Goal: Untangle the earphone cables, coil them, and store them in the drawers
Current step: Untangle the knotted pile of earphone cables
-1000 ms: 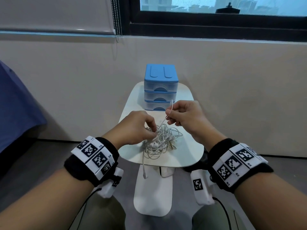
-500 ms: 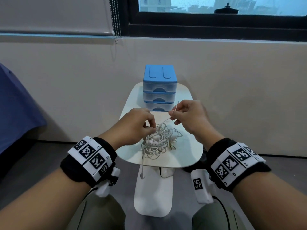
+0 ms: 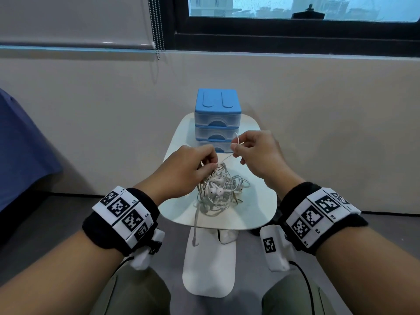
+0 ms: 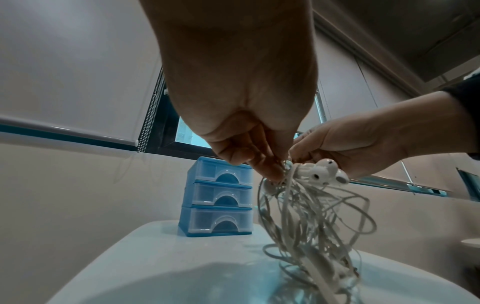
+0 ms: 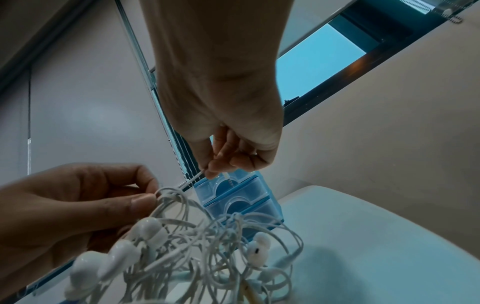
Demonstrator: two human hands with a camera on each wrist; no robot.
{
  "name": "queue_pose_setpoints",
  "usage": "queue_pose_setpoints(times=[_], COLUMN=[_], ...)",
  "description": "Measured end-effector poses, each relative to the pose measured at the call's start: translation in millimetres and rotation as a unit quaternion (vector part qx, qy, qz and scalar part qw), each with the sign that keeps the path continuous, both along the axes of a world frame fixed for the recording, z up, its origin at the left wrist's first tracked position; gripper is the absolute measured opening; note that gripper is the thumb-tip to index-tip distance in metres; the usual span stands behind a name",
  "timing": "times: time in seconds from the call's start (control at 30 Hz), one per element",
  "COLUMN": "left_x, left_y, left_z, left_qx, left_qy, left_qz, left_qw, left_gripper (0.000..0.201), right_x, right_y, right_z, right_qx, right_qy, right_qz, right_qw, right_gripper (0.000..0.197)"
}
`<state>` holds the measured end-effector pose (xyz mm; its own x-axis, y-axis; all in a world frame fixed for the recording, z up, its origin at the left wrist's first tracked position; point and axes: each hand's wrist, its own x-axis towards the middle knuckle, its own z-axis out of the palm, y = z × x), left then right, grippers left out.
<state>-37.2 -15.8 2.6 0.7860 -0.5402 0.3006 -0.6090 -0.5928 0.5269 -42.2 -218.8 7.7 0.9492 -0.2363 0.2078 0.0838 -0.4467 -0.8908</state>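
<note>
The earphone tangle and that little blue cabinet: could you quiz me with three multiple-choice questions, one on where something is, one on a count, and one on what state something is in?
1. Where does the drawer unit stand?
A. At the far end of the white table, beyond the tangle
B. On the floor
C. On the window sill

2. How many drawers does it have?
A. Two
B. Three
C. Five

3. What state are the earphone cables in?
A. Neatly coiled
B. Stored in a drawer
C. One knotted bundle held up off the table's middle

Answers:
1. A, the head view shows it behind the cables, near the wall.
2. B, three stacked clear fronts show in the left wrist view.
3. C, the left hand grips the bundle's top while the right hand pinches one strand pulled from it; all the drawers are closed.
</note>
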Motion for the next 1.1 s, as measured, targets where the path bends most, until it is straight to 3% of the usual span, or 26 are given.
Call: queue_pose_setpoints(times=[0.33, 0.5, 0.63, 0.8, 1.1], left_x=[-0.7, 2.2, 3.0, 1.2, 0.0], left_y=[-4.8, -5.3, -7.5, -9.2, -12.5], left_z=[-0.2, 0.0, -0.2, 1.0, -0.3], left_qx=[-0.031, -0.049, -0.052, -0.080, -0.154], left_qy=[0.030, 0.040, 0.043, 0.077, 0.162], left_qz=[-0.013, -0.013, -0.011, -0.013, -0.018], left_qw=[0.999, 0.998, 0.998, 0.994, 0.974], left_gripper=[0.011, 0.012, 0.010, 0.008, 0.016], right_x=[8.4, 9.9, 6.5, 4.5, 4.1], right_y=[9.2, 4.8, 6.7, 3.6, 0.8], right_z=[-7.0, -8.1, -7.6, -10.5, -13.3], right_qx=[-0.028, -0.019, -0.029, -0.014, 0.036], right_qy=[0.025, 0.029, 0.029, 0.046, 0.070], right_qz=[0.089, 0.080, 0.099, 0.113, 0.118], right_qw=[0.995, 0.996, 0.994, 0.992, 0.990], right_gripper=[0.005, 0.025, 0.010, 0.007, 0.029])
